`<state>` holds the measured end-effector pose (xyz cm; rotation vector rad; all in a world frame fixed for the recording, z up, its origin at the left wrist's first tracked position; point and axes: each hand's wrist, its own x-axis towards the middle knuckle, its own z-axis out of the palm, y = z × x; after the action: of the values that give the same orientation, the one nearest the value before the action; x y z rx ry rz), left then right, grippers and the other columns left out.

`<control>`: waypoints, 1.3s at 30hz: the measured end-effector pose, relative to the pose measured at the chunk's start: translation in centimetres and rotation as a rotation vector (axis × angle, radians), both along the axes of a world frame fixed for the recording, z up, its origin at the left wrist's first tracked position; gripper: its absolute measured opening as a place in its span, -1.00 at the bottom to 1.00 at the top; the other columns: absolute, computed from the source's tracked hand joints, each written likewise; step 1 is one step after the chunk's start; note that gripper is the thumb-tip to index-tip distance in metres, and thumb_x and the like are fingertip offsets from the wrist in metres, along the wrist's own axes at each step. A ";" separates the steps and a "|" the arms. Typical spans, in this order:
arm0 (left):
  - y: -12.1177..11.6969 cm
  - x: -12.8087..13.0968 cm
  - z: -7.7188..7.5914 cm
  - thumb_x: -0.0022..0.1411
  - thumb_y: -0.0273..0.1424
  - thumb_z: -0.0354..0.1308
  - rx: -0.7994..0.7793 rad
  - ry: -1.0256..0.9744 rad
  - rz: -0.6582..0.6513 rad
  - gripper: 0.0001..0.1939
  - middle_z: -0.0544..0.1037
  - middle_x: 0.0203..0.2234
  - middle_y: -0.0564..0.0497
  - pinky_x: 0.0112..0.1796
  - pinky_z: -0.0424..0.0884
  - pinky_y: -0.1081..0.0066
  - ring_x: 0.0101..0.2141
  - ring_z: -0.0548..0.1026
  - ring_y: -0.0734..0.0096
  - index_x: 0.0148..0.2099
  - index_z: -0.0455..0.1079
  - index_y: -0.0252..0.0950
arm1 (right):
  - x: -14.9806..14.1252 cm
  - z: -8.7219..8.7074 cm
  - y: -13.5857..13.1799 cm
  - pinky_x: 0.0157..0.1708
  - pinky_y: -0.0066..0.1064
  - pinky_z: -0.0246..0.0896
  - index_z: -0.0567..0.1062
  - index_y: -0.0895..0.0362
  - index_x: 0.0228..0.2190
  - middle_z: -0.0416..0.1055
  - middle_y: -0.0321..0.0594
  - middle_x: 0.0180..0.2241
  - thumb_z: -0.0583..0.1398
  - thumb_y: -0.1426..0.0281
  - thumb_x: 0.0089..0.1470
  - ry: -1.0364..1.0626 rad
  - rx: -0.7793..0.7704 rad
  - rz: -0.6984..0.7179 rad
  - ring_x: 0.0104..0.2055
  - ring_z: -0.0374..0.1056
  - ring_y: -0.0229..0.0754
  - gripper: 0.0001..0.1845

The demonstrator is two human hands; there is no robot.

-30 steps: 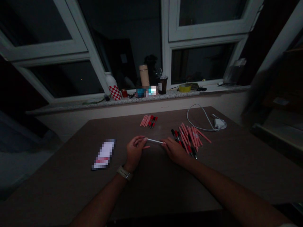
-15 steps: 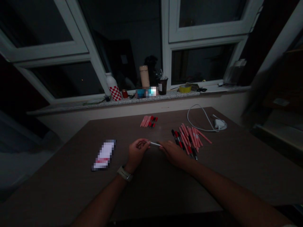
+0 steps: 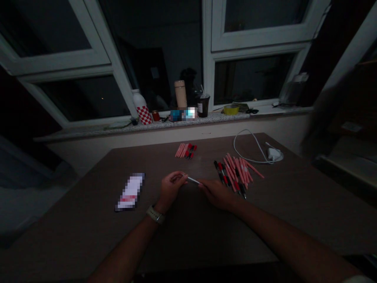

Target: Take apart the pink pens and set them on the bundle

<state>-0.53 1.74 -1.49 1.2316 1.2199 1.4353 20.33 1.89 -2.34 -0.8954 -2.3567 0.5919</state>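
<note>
Near the middle of the frame, the person's left hand and right hand hold a thin white pen refill between them, just above the brown table. The left fingers curl closed around one end, and the right fingertips pinch the other, slightly tilted end. A white watch sits on the left wrist. Just beyond the right hand lies a loose heap of pink pen barrels and black-and-red pen parts, and a smaller bunch of pen parts lies farther up at centre. A white charger with its looped cable sits at the table's far right, and a pixelated rectangular object lies left of the hands.
</note>
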 end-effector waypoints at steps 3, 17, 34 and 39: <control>0.0 -0.1 -0.2 -0.02 -0.28 0.35 -0.009 0.029 -0.039 -0.73 0.55 -0.42 0.03 -0.30 0.48 0.43 -0.39 0.54 0.41 -0.30 0.48 -0.34 | -0.1 0.1 -0.2 -0.30 -0.41 0.21 0.37 0.12 -0.03 0.49 -0.17 -0.30 -0.10 0.31 0.32 -0.004 -0.021 -0.024 -0.32 0.40 -0.19 -0.65; 0.0 -1.4 0.0 0.01 -0.27 0.34 0.203 0.763 -0.071 -0.61 0.53 -0.19 -0.07 -0.19 0.35 0.29 -0.20 0.43 0.24 -0.09 0.49 -0.26 | -0.1 -0.4 0.7 -0.35 -0.45 0.11 0.35 0.10 -0.29 0.39 -0.28 -0.44 -0.11 0.32 0.33 0.111 -0.058 -0.130 -0.40 0.34 -0.24 -0.72; 0.1 -1.5 0.1 0.30 -0.19 0.04 0.277 0.831 -0.005 -0.75 0.53 -0.25 0.00 -0.11 0.32 0.34 -0.13 0.39 0.28 -0.16 0.45 -0.20 | 0.6 -1.3 1.7 -0.26 -0.45 0.10 0.41 0.12 -0.30 0.47 -0.20 -0.31 -0.08 0.35 0.32 -0.140 0.108 -0.206 -0.25 0.38 -0.20 -0.70; 0.1 -1.5 0.1 0.28 -0.20 0.07 0.269 0.787 0.023 -0.76 0.54 -0.25 0.00 -0.10 0.32 0.33 -0.13 0.39 0.28 -0.17 0.46 -0.21 | 0.5 -1.4 1.8 -0.26 -0.44 0.11 0.42 0.13 -0.28 0.47 -0.20 -0.30 -0.08 0.35 0.32 -0.153 0.106 -0.204 -0.25 0.39 -0.20 -0.69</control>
<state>-2.02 1.79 -1.36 2.0921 1.5707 1.1759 20.85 3.65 -3.79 -1.1505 -2.3664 0.3242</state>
